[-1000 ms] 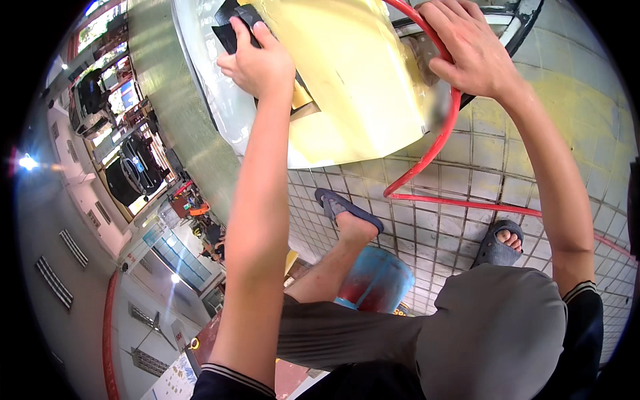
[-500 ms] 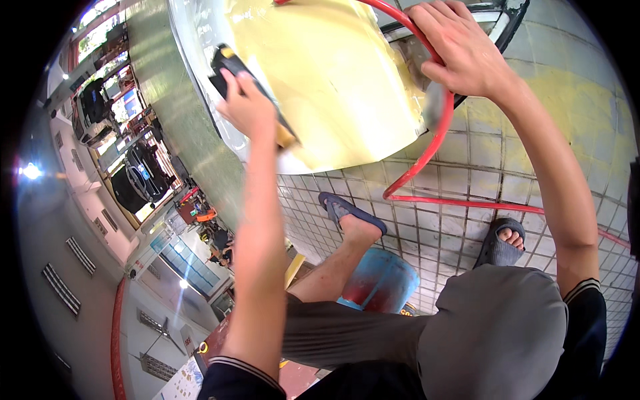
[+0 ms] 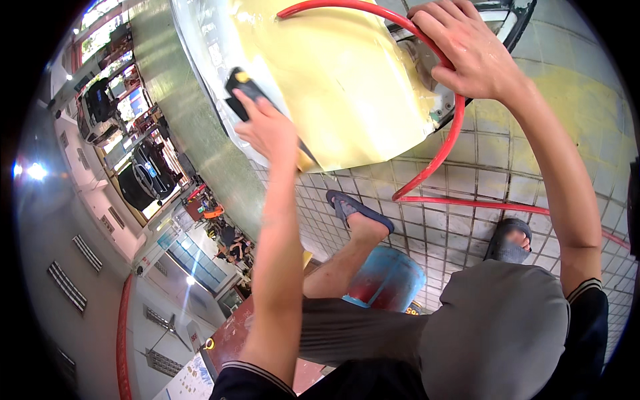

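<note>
A body panel [image 3: 347, 100], yellow over most of its face and whitish along its left side, lies before me like a curved car part. My left hand [image 3: 270, 130] is closed on a long black sanding block [image 3: 245, 85], held flat against the panel's lower left part; its near end reaches the panel's near edge. My right hand [image 3: 470, 60] grips a red hose [image 3: 455, 130] by the panel's far right corner, with the fingertips curled over and partly hidden. One end of the hose rests on the yellow surface.
White floor tiles [image 3: 480, 173] with yellow stains carry the hose off to the right. Beside my sandalled feet stands a blue, red-stained bucket or stool [image 3: 387, 277]. A green floor [image 3: 200, 120] stretches left toward parked cars [image 3: 150, 170] and a person [image 3: 233, 243] farther off.
My left hand has slid the sanding block nearer to me and a little right across the panel. My right hand keeps its hold on the hose. The whole view has shifted slightly.
</note>
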### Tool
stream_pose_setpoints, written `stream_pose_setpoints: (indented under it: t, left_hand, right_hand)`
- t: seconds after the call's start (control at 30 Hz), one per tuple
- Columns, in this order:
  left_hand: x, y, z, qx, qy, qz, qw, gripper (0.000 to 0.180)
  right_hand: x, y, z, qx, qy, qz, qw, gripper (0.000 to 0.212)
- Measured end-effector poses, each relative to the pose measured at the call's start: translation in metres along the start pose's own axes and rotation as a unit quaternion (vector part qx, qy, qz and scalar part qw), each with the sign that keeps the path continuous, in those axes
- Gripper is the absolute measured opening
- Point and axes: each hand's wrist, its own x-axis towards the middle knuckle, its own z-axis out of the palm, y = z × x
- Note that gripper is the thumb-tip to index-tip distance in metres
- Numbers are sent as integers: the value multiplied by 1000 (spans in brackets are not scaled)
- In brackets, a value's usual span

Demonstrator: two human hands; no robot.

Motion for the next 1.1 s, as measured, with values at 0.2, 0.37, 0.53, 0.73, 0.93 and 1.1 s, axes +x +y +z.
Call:
stream_pose_setpoints:
  t: [0.2, 0.37, 0.53, 0.73, 0.93, 1.1]
  left_hand:
    - [2, -21, 14, -12, 24, -12, 1000, 62]
    - [-87, -31, 8, 12, 56, 94, 994, 67]
    - [67, -28, 10, 51, -14, -78, 996, 63]
    - [9, -3, 13, -49, 18, -46, 998, 60]
    - [-56, -5, 11, -6, 58, 67, 996, 63]
    - [100, -2, 0, -30, -1, -103, 994, 59]
  right_hand:
    - [3, 0, -3, -5, -23, 12, 1000, 50]
    - [4, -1, 1, 3, -23, 23, 999, 47]
    - [10, -8, -7, -24, -9, 3, 1000, 50]
    - [1, 3, 1, -12, -20, 12, 1000, 50]
    - [2, 3, 1, -9, -20, 9, 1000, 49]
    - [11, -6, -2, -12, -5, -4, 1000, 51]
